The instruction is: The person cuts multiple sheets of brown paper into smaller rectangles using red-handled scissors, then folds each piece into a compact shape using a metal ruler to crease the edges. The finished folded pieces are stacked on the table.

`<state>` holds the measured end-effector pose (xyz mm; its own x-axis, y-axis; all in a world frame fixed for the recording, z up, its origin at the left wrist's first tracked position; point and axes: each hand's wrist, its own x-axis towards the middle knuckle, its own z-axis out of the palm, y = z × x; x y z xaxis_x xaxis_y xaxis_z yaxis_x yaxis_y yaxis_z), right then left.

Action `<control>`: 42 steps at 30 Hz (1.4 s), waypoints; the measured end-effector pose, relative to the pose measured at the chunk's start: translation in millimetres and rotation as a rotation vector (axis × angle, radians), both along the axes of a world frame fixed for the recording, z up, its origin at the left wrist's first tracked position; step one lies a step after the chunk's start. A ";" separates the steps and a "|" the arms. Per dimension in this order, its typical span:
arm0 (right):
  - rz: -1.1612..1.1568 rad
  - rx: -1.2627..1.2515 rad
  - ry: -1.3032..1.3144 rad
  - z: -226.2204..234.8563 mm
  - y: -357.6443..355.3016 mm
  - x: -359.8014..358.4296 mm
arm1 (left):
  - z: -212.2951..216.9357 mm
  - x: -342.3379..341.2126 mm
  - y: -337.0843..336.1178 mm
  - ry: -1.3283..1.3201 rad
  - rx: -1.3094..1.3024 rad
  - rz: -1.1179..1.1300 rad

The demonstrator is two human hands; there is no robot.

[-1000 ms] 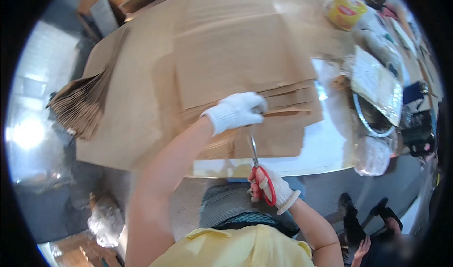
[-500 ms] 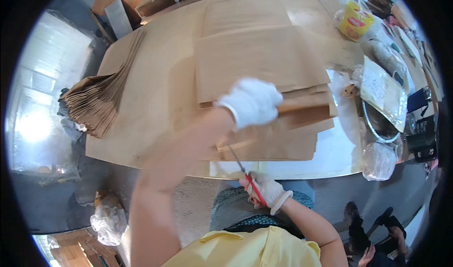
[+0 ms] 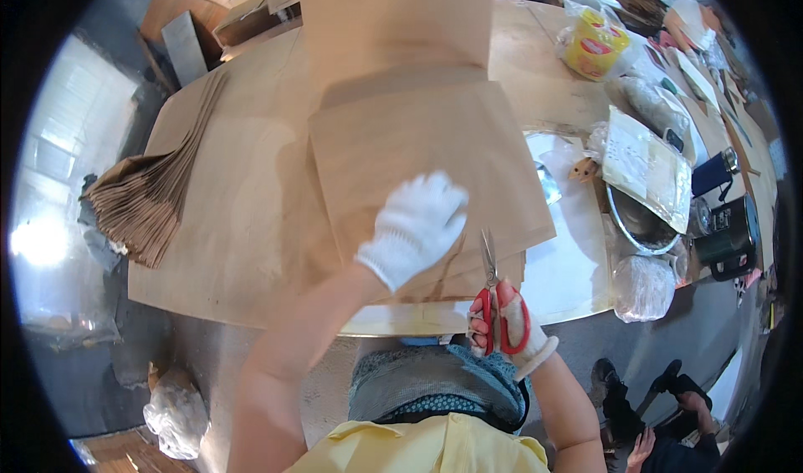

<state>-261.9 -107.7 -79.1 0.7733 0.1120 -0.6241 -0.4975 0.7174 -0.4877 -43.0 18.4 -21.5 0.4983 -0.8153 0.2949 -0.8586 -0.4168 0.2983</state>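
Note:
My left hand (image 3: 418, 229), in a white knit glove, lies over the near part of a brown paper sheet (image 3: 418, 138), its fingers stretched out. That paper rests on a stack of similar brown paper, turned at a slight angle. Another brown paper piece (image 3: 393, 21) extends from behind it past the top of the view. At the table's near edge my right hand (image 3: 512, 318), in a glove with bare fingertips showing, holds red-handled scissors (image 3: 490, 260). Their blades point away from me, beside the paper's near right part, and look nearly closed.
A fanned stack of folded brown paper (image 3: 159, 189) lies on the table's left side. Along the right are a yellow plastic-wrapped package (image 3: 595, 45), a round container (image 3: 640, 222) under a wrapped flat packet (image 3: 648, 168), a dark mug (image 3: 728, 237) and a blue flask (image 3: 715, 172). Another person (image 3: 669, 439) is at lower right.
The scissors have come up to the table edge and now point away from me. My left hand has moved nearer and slightly left. The upper paper has shifted and turned.

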 end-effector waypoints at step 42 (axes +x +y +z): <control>0.578 -0.306 0.010 2.2 91.0 29.9 | -11.1 33.3 9.3 0.257 0.191 0.083</control>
<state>-231.9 -16.6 -76.9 0.6360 0.3238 -0.7004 -0.7667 0.1625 -0.6211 -9.7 27.7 -32.6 0.6036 -0.7973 -0.0028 -0.7263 -0.5514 0.4104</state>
